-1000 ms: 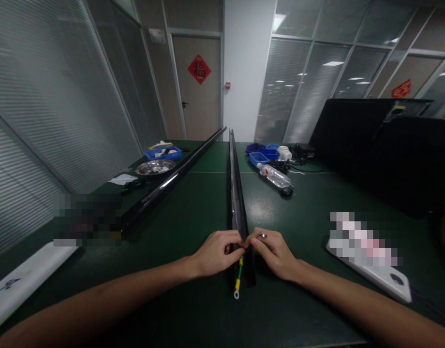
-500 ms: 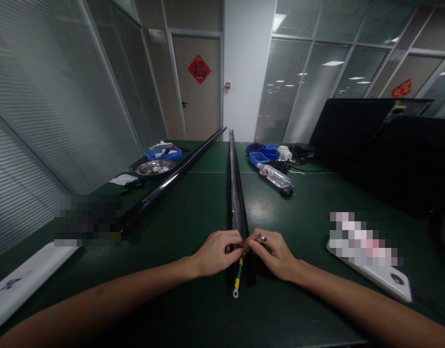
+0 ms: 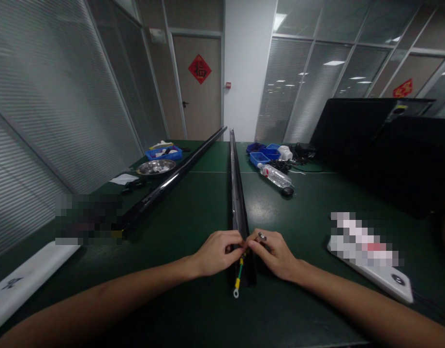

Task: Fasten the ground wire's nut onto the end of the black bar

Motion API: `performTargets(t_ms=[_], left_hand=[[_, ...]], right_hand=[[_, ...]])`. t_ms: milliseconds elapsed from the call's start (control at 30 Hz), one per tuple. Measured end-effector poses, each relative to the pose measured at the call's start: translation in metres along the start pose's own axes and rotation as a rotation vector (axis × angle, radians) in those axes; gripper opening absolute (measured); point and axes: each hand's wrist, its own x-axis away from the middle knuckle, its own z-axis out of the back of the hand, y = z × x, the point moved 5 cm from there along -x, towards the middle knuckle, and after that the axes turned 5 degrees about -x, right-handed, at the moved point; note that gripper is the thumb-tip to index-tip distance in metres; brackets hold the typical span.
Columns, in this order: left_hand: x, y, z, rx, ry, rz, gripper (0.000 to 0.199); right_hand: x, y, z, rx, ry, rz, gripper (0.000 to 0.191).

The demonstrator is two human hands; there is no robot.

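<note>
A long black channel-shaped bar (image 3: pixel 238 203) runs away from me down the middle of the green table. Over its near end, my left hand (image 3: pixel 219 253) and my right hand (image 3: pixel 274 253) meet with their fingertips pinched together. Out from between them hangs a short green and yellow wire (image 3: pixel 240 271), ending in a ring terminal that points toward me. Both hands are closed at the wire's upper part; the fingers hide its far end. A ring is on a finger of my right hand.
Another long black bar (image 3: pixel 171 181) lies diagonally to the left, near a metal bowl (image 3: pixel 156 167) and a blue tray (image 3: pixel 164 153). Blue bins (image 3: pixel 259 158), a plastic bottle (image 3: pixel 276 177) and black monitors (image 3: pixel 356 130) are on the right. White objects flank my forearms.
</note>
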Motion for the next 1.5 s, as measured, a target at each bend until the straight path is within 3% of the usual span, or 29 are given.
performTargets(t_ms=[333, 600, 1500], left_hand=[[0.0011, -0.0005, 0.0007, 0.014, -0.018, 0.039, 0.01], [-0.0001, 0.0012, 0.0018, 0.01, -0.007, 0.007, 0.019], [0.0008, 0.0002, 0.0018, 0.02, -0.015, 0.032, 0.015]], right_hand=[[-0.0006, -0.0018, 0.003, 0.009, 0.015, 0.003, 0.033], [-0.0014, -0.0027, 0.0015, 0.002, -0.007, -0.01, 0.03], [-0.0002, -0.0009, 0.0027, 0.002, 0.004, 0.005, 0.034]])
